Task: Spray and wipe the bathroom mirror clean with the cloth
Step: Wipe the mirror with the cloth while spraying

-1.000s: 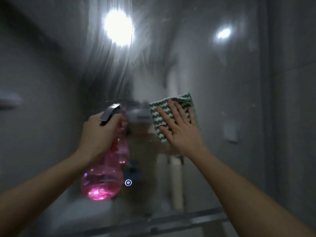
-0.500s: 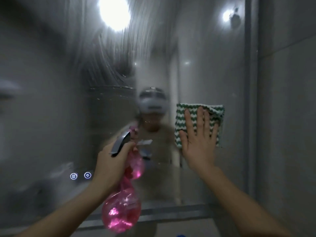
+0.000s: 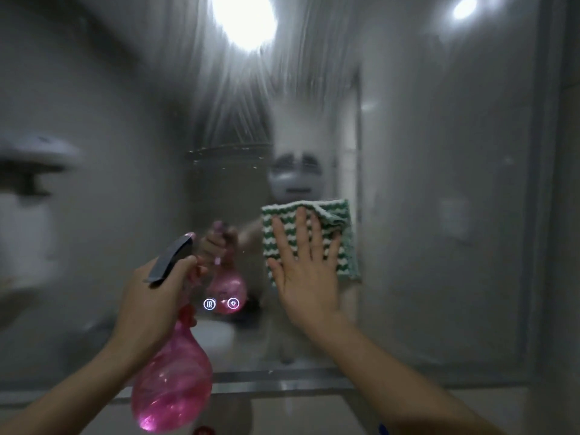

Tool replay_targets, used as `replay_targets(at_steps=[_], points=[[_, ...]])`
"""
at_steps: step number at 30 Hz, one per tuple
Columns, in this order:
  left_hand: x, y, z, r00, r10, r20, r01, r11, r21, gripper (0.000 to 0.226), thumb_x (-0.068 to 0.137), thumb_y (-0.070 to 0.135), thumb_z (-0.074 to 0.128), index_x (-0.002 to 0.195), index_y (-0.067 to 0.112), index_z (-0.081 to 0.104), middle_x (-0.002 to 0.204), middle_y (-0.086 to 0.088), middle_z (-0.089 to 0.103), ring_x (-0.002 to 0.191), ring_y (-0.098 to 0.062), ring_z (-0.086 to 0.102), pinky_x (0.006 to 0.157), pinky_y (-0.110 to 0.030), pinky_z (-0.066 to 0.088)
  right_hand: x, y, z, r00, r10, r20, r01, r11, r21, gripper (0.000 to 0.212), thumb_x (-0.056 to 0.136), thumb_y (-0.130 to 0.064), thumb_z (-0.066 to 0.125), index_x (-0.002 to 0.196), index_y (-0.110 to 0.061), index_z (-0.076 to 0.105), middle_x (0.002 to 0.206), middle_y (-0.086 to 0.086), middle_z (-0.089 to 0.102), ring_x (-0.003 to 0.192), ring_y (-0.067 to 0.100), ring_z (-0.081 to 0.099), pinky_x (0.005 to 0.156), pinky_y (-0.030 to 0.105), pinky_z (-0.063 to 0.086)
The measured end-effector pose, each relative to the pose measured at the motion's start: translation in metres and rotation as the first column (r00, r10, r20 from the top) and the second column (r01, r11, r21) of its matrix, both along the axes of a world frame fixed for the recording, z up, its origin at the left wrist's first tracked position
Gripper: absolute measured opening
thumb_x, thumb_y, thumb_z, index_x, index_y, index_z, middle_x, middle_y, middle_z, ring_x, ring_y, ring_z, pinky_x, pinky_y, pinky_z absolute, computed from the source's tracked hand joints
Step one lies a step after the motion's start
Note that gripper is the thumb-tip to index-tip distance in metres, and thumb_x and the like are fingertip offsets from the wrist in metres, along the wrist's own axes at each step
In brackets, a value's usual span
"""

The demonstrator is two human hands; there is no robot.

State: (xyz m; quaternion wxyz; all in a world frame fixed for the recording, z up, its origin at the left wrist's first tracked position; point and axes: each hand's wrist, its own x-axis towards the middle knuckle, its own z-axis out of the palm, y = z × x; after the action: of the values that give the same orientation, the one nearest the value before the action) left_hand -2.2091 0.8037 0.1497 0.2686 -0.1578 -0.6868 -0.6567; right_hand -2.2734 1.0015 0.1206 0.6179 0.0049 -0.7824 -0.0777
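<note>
Your right hand (image 3: 309, 277) lies flat on the cloth (image 3: 332, 237) against the mirror (image 3: 439, 152), with bare glass above, below and to its right as far as the frame edge (image 3: 539, 215). To its left, the spray bottle (image 3: 172, 384) in your left hand (image 3: 153, 306) blocks the way near the two lit icons (image 3: 221, 303).

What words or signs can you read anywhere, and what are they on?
No words, brands or numbers can be read.
Wavy-lines sign in a glowing circle: on the mirror.
Light-bulb sign in a glowing circle: on the mirror, beside the first.
Pink spray bottle: no label shows.
Green-and-white cloth: stripes only.
</note>
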Motion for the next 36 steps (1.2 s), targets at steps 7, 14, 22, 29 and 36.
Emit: replay_targets(at_steps=[7, 14, 22, 29, 36], points=[[-0.006, -0.015, 0.051, 0.996, 0.049, -0.076, -0.051, 0.998, -0.022, 0.016, 0.07, 0.035, 0.06, 0.072, 0.021, 0.068, 0.087, -0.028, 0.064, 0.042, -0.021, 0.046, 0.053, -0.043, 0.046, -0.013, -0.009, 0.073, 0.99, 0.133, 0.05, -0.142, 0.883, 0.448, 0.049, 0.096, -0.044, 0.037, 0.143, -0.032, 0.041, 0.152, 0.005, 0.035, 0.137, 0.023, 0.035, 0.115, 0.052, 0.016], [-0.003, 0.045, 0.104, 0.974, 0.034, -0.225, -0.051, 0.996, -0.069, 0.014, 0.07, 0.033, 0.059, 0.073, 0.022, 0.068, 0.079, -0.004, 0.069, 0.053, -0.019, 0.052, 0.065, -0.056, 0.051, -0.004, 0.051, 0.155, 0.989, 0.15, 0.007, -0.134, 0.861, 0.49, 0.047, 0.097, -0.045, 0.033, 0.14, -0.033, 0.046, 0.15, 0.004, 0.04, 0.137, 0.023, 0.039, 0.112, 0.052, 0.023], [-0.006, 0.15, 0.148, 0.933, -0.033, -0.358, 0.011, 0.998, -0.065, 0.019, 0.085, 0.014, 0.059, 0.067, 0.012, 0.063, 0.042, 0.006, 0.053, 0.038, -0.008, 0.049, 0.046, -0.023, 0.042, 0.033, 0.161, 0.229, 1.0, -0.001, 0.01, -0.002, 0.944, 0.33, 0.055, 0.097, -0.049, 0.01, 0.151, -0.038, 0.013, 0.16, 0.0, 0.011, 0.147, 0.019, 0.013, 0.114, 0.045, -0.006], [-0.003, 0.187, 0.22, 0.875, -0.129, -0.467, 0.127, 0.991, -0.036, 0.022, 0.087, 0.014, 0.055, 0.069, 0.006, 0.064, 0.067, -0.006, 0.066, 0.048, -0.008, 0.059, 0.04, -0.017, 0.04, 0.052, 0.209, 0.299, 0.999, -0.028, 0.031, 0.025, 0.995, 0.101, 0.052, 0.101, -0.048, 0.011, 0.147, -0.042, -0.012, 0.159, -0.004, -0.017, 0.146, 0.013, -0.015, 0.114, 0.045, -0.014], [0.002, 0.182, 0.285, 0.795, -0.071, -0.603, 0.015, 0.995, -0.097, 0.02, 0.088, 0.02, 0.051, 0.09, 0.006, 0.066, 0.083, -0.014, 0.07, 0.044, -0.017, 0.053, 0.048, -0.03, 0.046, 0.052, 0.218, 0.385, 0.999, 0.023, 0.027, -0.022, 0.999, -0.028, 0.052, 0.102, -0.049, 0.012, 0.15, -0.041, -0.005, 0.159, -0.002, -0.016, 0.146, 0.015, -0.015, 0.114, 0.048, -0.013]])
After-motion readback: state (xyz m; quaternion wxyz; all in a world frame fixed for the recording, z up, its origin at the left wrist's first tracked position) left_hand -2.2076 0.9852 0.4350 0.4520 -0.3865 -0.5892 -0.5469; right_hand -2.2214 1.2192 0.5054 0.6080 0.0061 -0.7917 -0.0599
